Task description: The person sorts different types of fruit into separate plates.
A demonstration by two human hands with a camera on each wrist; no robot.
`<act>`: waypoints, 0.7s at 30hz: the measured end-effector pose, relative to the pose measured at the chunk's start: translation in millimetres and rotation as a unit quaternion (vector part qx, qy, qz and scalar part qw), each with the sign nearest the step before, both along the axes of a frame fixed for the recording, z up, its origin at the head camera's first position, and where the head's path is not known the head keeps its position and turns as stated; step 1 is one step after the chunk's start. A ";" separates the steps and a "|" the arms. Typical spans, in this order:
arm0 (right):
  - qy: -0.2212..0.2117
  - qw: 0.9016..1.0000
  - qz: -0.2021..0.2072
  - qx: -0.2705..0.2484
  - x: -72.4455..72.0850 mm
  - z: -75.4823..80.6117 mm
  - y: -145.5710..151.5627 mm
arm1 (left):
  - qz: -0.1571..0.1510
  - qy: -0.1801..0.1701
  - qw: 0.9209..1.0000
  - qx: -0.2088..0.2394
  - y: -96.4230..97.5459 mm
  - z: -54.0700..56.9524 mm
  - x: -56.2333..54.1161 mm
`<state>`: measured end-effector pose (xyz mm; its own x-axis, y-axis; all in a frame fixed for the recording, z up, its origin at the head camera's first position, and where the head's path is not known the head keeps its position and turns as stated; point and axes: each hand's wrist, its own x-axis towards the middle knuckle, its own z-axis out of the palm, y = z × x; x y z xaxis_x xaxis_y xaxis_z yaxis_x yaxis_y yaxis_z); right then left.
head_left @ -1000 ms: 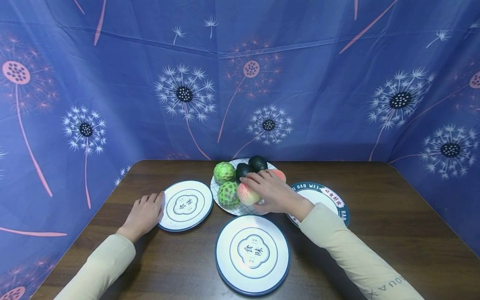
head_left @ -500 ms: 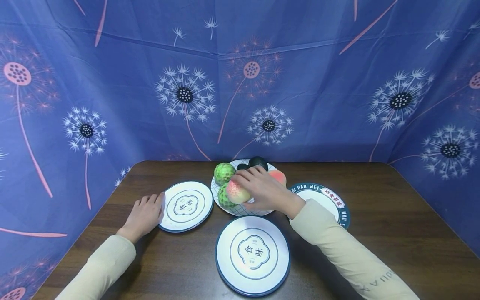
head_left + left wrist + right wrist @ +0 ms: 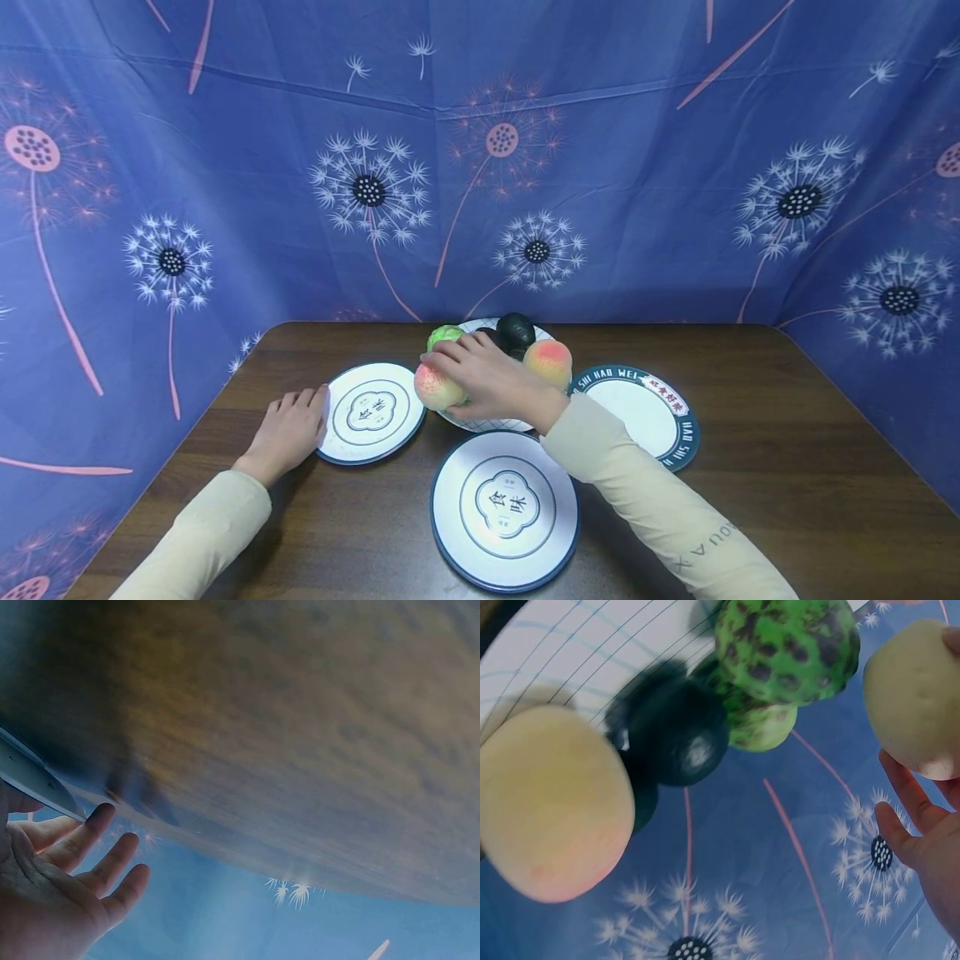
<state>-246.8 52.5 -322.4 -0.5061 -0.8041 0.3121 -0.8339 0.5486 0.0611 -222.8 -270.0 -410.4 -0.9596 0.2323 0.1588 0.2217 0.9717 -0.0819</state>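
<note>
In the head view my right hand [image 3: 491, 379] grips a pink-and-cream peach [image 3: 437, 388], holding it over the gap between the left white plate [image 3: 345, 437] and the grid-patterned plate [image 3: 491, 425]. Another peach [image 3: 548, 365], dark avocados [image 3: 516, 332] and green sugar apples [image 3: 787, 649] sit on the grid plate. My hand hides part of that fruit. My left hand [image 3: 288, 429] rests at the left plate's outer rim. Its fingers [image 3: 112, 866] appear spread and relaxed in the left wrist view, the index fingertip right at the rim.
Nearest the front stands a white plate [image 3: 506, 562] with a blue rim. To the right of the grid plate lies a plate with a lettered green border [image 3: 684, 446]. All stand on a brown wooden table [image 3: 787, 442], backed by a blue dandelion cloth [image 3: 637, 208].
My right hand has carried the peach leftward from the grid plate, across the sugar apples toward the left plate. The other peach has come into fuller view. My left hand stays put.
</note>
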 end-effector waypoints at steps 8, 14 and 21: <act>-0.007 1.000 0.011 0.018 -1.8 -8.0 -24.3 | -0.003 0.002 1.000 0.003 -0.8 -1.5 -0.3; -0.032 0.999 0.015 0.039 -2.1 -15.7 -40.9 | -0.004 0.001 1.000 0.006 -0.8 -1.9 -0.6; -0.033 0.998 0.022 0.049 -4.1 -25.0 -59.1 | -0.001 0.000 1.000 0.004 -0.1 -0.5 0.6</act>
<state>-250.9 -6.6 -347.4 -0.4868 -0.8507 0.1982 -0.8609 0.5057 0.0556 -222.2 -270.1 -410.9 -0.9592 0.2323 0.1610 0.2229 0.9720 -0.0741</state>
